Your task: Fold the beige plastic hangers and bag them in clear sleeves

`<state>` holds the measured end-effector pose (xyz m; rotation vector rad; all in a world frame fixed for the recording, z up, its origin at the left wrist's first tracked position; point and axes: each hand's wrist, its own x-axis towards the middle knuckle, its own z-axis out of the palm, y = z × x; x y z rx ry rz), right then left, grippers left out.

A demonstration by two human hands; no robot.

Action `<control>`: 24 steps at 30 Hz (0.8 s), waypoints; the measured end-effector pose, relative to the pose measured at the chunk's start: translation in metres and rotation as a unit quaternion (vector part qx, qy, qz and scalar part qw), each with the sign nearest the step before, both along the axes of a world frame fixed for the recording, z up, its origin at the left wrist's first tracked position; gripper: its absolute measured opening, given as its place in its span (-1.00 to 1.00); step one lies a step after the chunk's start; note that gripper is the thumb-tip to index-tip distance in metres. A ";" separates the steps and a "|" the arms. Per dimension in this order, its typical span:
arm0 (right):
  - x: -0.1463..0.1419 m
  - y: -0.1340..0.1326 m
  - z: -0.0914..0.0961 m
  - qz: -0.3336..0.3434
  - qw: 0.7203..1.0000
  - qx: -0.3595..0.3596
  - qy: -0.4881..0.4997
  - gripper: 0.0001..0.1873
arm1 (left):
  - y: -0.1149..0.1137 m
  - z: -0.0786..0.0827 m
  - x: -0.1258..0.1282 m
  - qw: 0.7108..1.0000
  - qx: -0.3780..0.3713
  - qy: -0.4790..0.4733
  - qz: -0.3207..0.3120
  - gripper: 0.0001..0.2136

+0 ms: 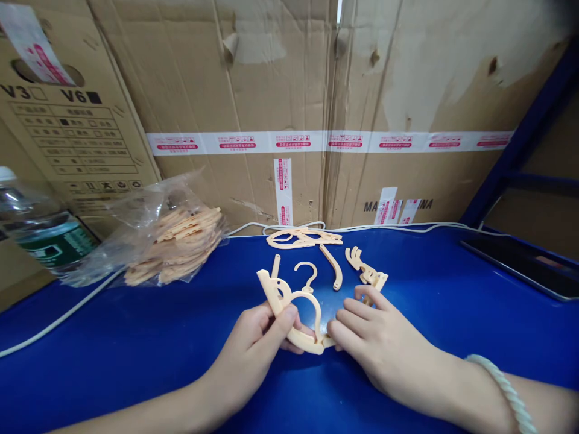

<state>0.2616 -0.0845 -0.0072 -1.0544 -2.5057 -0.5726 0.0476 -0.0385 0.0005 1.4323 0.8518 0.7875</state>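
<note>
My left hand (260, 343) and my right hand (373, 334) both grip a cream plastic hanger piece (289, 301) just above the blue table (136, 343). The left thumb and fingers pinch its curved left arm. Fingers of the right hand close on its lower right end. Just beyond the hands lie loose cream parts: a small hook (308, 274), a thin curved arm (333, 265), a toothed clip piece (366, 269) and a flat hanger part (301, 238).
A clear plastic bag of several cream hanger parts (174, 247) lies at the left, with a water bottle (43, 232) beside it. Cardboard boxes (289, 108) wall the back. A white cable (67, 313) runs along the table. A dark tablet (525, 262) rests at the right.
</note>
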 end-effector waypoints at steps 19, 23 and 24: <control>0.054 0.035 0.000 -0.006 0.996 -0.045 0.080 -0.65 | 0.010 -0.001 -0.003 0.985 -0.138 -0.098 -0.011 -0.52; 0.059 0.044 0.001 -0.026 0.993 -0.068 0.092 -0.67 | 0.010 -0.003 -0.004 0.983 -0.142 -0.111 -0.005 -0.54; 0.058 0.044 0.002 -0.026 0.992 -0.067 0.101 -0.70 | 0.009 -0.003 -0.004 0.984 -0.143 -0.111 -0.005 -0.53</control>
